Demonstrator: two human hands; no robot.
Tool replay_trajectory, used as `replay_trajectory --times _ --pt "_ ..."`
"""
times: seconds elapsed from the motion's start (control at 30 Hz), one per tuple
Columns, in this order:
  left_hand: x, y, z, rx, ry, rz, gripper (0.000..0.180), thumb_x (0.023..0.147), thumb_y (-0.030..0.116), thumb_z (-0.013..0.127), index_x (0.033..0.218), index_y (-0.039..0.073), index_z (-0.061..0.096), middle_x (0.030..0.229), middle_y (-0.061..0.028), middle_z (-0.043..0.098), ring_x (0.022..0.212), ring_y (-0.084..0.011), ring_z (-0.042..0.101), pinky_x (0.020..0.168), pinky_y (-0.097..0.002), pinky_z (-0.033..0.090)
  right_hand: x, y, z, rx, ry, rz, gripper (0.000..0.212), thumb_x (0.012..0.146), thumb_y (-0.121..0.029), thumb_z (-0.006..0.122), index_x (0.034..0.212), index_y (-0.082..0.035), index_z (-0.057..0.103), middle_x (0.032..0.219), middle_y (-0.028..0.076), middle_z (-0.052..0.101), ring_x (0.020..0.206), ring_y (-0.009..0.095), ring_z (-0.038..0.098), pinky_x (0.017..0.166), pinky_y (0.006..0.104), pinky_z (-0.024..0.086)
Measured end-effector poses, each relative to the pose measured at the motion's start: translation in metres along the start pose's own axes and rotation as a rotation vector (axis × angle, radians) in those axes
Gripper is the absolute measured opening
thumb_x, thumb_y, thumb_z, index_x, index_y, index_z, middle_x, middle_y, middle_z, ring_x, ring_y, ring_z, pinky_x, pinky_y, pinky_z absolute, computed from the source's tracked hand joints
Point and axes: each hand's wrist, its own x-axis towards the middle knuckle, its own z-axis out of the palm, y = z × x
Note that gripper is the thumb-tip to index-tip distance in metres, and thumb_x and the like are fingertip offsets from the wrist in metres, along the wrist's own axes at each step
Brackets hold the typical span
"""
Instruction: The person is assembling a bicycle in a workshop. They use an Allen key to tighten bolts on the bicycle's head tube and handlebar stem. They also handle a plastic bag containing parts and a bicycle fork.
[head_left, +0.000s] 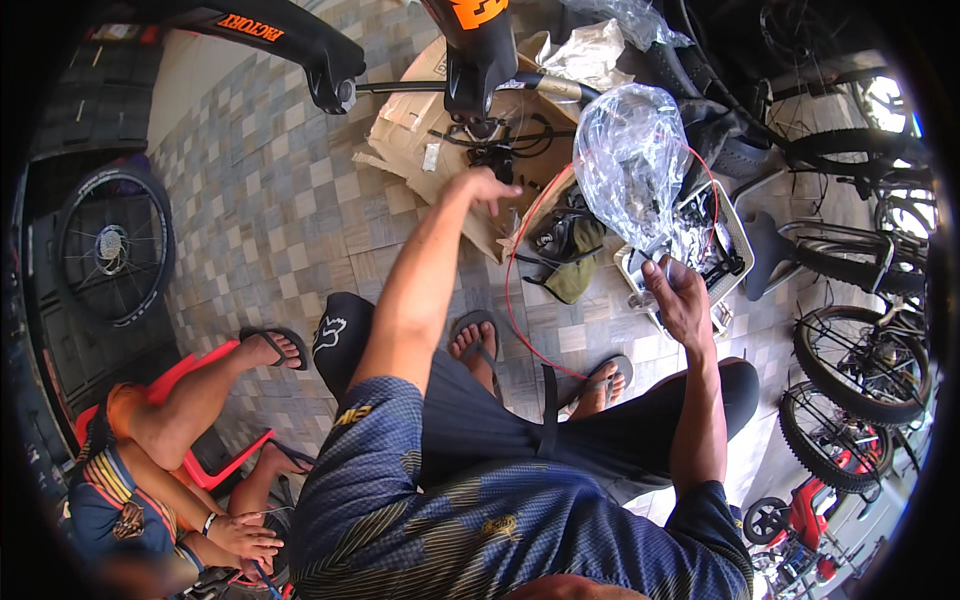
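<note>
Closest to me, own right hand (682,300) pinched narrow lower end of clear, crinkled plastic bag (632,150). Left hand (474,187) reached farther forward, fingers spread, seemingly gripping nothing; I could not tell whether it touched tangled black parts (500,152) on opened brown cardboard box (415,140). Thin red cable (508,290) looped past bag toward right foot. Pale plastic basket (742,262) of small parts sat just beyond right hand. Black fork legs with orange lettering (472,55) hung above cardboard. Farther off, black-tyred bicycle wheel (110,250) stood at left.
</note>
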Motion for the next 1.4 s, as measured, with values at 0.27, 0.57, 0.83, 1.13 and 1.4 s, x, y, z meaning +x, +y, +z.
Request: replay_trajectory --times 0.27,0.57,0.83,1.13,1.4 --pt "0.029 -0.050 0.054 0.259 0.166 0.217 0.039 0.083 0.029 0.071 0.115 0.007 0.074 0.096 -0.0095 0.074 0.081 -0.0239 0.069 0.066 -0.0372 0.053 0.010 -0.004 -0.005 -0.022 -0.031 -0.076 0.048 0.100 -0.040 0.065 0.074 0.000 0.055 0.060 0.003 0.043 0.060 0.013 0.037 0.055 0.0343 0.035" --pt "-0.118 0.016 -0.022 -0.197 -0.076 0.632 0.026 0.097 0.025 0.067 0.113 0.005 0.074 0.073 0.0053 0.060 0.055 -0.0064 0.046 0.048 -0.0268 0.033 0.019 -0.026 -0.022 0.196 -0.044 -0.084 0.037 0.096 -0.036 0.069 0.083 -0.001 0.065 0.065 0.000 0.054 0.064 0.010 0.047 0.060 0.0316 0.039" --pt "-0.201 0.099 0.019 -0.679 -0.300 0.712 0.029 0.104 0.025 0.061 0.115 0.000 0.070 0.092 0.0036 0.070 0.079 -0.0007 0.059 0.066 -0.0192 0.045 0.022 -0.024 -0.023 0.546 -0.307 -0.163 0.041 0.093 -0.039 0.075 0.110 -0.002 0.073 0.090 0.000 0.068 0.087 0.009 0.057 0.081 0.0270 0.046" --pt "-0.205 0.152 0.034 -0.753 0.024 0.868 0.044 0.091 0.032 0.078 0.120 0.001 0.065 0.079 0.0084 0.057 0.063 0.0014 0.041 0.049 -0.0175 0.028 0.015 0.007 -0.046 0.540 -0.008 -0.087 0.037 0.097 -0.042 0.069 0.094 -0.005 0.073 0.079 -0.003 0.063 0.074 0.007 0.051 0.068 0.0246 0.040" --pt "-0.187 0.173 0.054 -0.939 0.056 0.804 0.023 0.092 0.014 0.077 0.111 0.004 0.071 0.078 0.0057 0.065 0.051 0.0018 0.039 0.044 -0.0185 0.027 0.009 0.012 -0.061 0.708 0.058 -0.010 0.041 0.099 -0.045 0.065 0.089 -0.006 0.071 0.075 -0.004 0.062 0.064 0.005 0.046 0.057 0.0234 0.035"
